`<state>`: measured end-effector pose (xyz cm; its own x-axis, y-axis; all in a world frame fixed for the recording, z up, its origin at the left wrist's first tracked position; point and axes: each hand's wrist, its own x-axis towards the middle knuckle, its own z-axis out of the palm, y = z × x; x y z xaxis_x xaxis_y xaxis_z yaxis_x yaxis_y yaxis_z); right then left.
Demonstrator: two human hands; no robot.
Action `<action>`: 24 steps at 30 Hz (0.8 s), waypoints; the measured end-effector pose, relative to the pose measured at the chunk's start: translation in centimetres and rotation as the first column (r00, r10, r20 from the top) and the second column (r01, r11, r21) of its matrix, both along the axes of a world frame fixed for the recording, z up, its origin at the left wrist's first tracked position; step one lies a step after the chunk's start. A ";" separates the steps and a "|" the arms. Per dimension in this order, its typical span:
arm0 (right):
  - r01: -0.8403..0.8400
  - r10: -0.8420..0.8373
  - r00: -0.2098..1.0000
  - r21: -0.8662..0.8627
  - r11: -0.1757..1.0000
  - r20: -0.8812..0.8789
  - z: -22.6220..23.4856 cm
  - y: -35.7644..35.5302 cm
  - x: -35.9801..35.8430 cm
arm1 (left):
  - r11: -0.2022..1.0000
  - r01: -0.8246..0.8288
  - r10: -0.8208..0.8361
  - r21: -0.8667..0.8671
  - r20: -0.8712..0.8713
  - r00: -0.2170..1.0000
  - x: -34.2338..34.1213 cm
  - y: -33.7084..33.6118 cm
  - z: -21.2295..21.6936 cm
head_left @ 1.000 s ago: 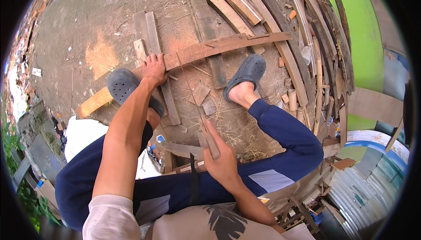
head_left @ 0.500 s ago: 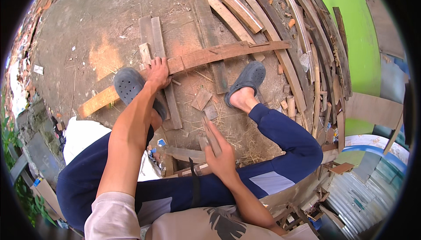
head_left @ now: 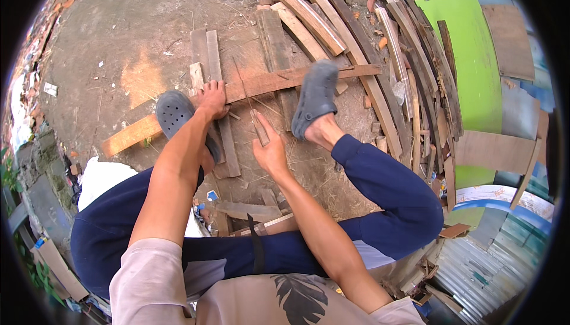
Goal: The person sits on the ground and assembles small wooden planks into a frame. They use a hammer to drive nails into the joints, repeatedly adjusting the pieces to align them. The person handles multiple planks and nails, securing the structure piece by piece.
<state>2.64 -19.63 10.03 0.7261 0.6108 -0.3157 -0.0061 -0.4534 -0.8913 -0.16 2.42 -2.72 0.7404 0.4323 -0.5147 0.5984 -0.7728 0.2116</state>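
A long wooden board (head_left: 267, 82) lies slantwise across shorter planks (head_left: 228, 141) on the ground. My left hand (head_left: 212, 99) grips it left of its middle, fingers over the top, next to my left clog (head_left: 175, 114), which rests on the board. In my right hand (head_left: 271, 154) is a handsaw (head_left: 259, 130), held by its wooden handle. Its thin blade, seen nearly edge-on, points away from me and crosses the board just right of my left hand. Whether the teeth touch the wood I cannot tell. My right clog (head_left: 314, 99) overlaps the board farther right.
Several long planks (head_left: 356, 46) lie stacked at the right, beside a green panel (head_left: 463, 57). Corrugated metal sheets (head_left: 475, 271) are at the lower right. A white sack (head_left: 107, 185) lies by my left leg. Wood offcuts (head_left: 246, 209) lie between my legs.
My right hand has moved forward with the saw, bringing its blade across the board. My right foot has lifted and shifted left to over the board. The left hand stays put.
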 end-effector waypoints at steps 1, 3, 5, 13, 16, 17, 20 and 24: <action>-0.010 0.010 0.999 -0.005 1.000 0.034 -0.2 0.2 0.0 | 1.000 -0.002 0.002 -0.004 -0.004 1.000 0.0 0.1 0.1; -0.018 0.015 0.997 0.029 0.999 0.077 -1.1 0.2 -0.3 | 1.000 -0.006 0.006 -0.010 -0.011 1.000 0.0 0.2 0.5; -0.011 0.009 0.998 0.035 0.999 0.058 -2.1 -0.2 -0.5 | 1.000 -0.002 0.002 -0.001 -0.003 1.000 0.2 0.2 0.9; 0.004 -0.005 0.999 -0.033 0.999 -0.045 0.3 0.2 1.1 | 0.995 0.099 -0.094 -0.027 0.139 0.986 2.1 1.7 1.9; 0.018 -0.043 0.972 -0.108 0.994 -0.232 1.8 0.6 1.5 | 0.970 0.185 -0.176 -0.156 0.072 0.982 2.5 2.8 1.7; 0.008 -0.034 0.978 -0.124 0.992 -0.207 2.1 0.6 1.5 | 0.968 0.203 -0.187 -0.148 0.113 0.976 2.4 2.8 1.6; 0.020 -0.025 0.995 -0.057 0.998 -0.094 2.3 0.7 1.5 | 0.965 0.225 -0.208 -0.135 0.133 0.969 2.2 2.3 1.3; 0.013 -0.020 0.997 -0.083 0.996 -0.080 2.8 0.8 1.4 | 0.984 0.171 -0.158 -0.056 0.189 0.969 1.6 1.3 1.1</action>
